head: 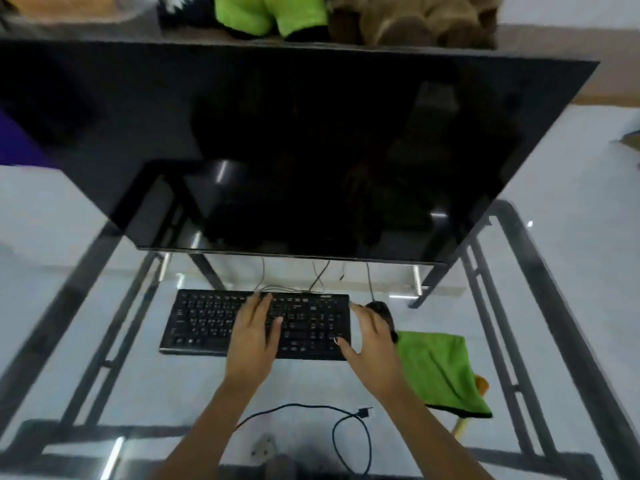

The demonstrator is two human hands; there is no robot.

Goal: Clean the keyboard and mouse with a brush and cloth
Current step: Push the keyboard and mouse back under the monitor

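Note:
A black keyboard (207, 323) lies on the glass desk in front of the monitor. My left hand (255, 336) rests flat on the middle of its keys with straight fingers. My right hand (372, 341) is spread at the keyboard's right end, thumb near the front corner, fingers beside the black mouse (381, 311), which it partly hides. A green cloth (438, 370) lies just right of the mouse. Under the cloth's near end a yellow-orange brush handle (481, 384) sticks out.
A large dark monitor (294, 150) overhangs the back of the glass desk (121, 375). A loose black cable with a plug (349, 417) curls near the front edge. Thin cables run behind the keyboard. Plush toys sit behind the monitor.

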